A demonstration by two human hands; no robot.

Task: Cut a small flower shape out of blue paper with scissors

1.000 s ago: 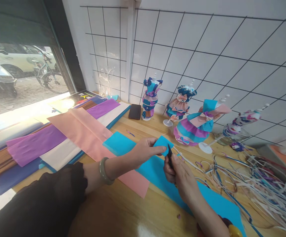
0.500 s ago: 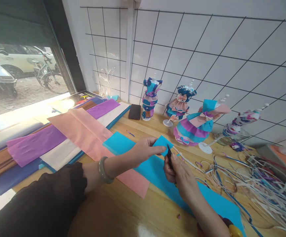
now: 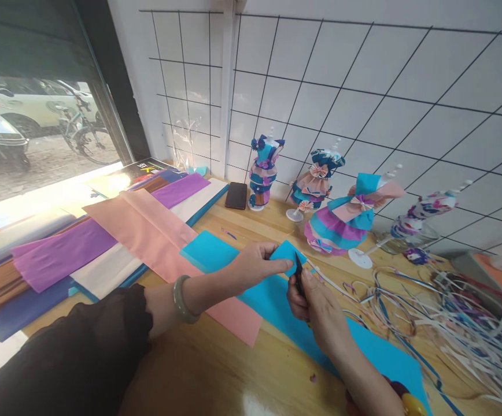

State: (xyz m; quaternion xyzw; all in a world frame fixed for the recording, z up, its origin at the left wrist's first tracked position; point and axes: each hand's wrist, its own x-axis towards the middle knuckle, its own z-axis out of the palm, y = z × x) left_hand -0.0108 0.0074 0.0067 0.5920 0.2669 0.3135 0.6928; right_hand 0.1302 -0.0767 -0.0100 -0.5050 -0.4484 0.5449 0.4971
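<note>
Pinched between the thumb and fingers of my left hand (image 3: 257, 261) is a small blue fabric piece (image 3: 286, 252). My right hand (image 3: 316, 300) is closed around a pair of dark scissors (image 3: 299, 271), whose blades reach up to the right edge of that piece. Most of the scissors' handle is hidden by my fingers. Below both hands a long blue fabric strip (image 3: 272, 306) runs across the wooden table. It crosses a pink fabric strip (image 3: 164, 231) on the left.
Purple (image 3: 64, 254), white and brown fabric lies layered at left. Small dress forms in ruffled fabric, one a blue-purple dress (image 3: 340, 225), stand along the gridded wall. A phone (image 3: 236, 196) rests near them. Tangled thin strips (image 3: 463, 323) cover the right side.
The blue piece and the scissor blades have shifted very slightly to the right. Both hands keep their grip.
</note>
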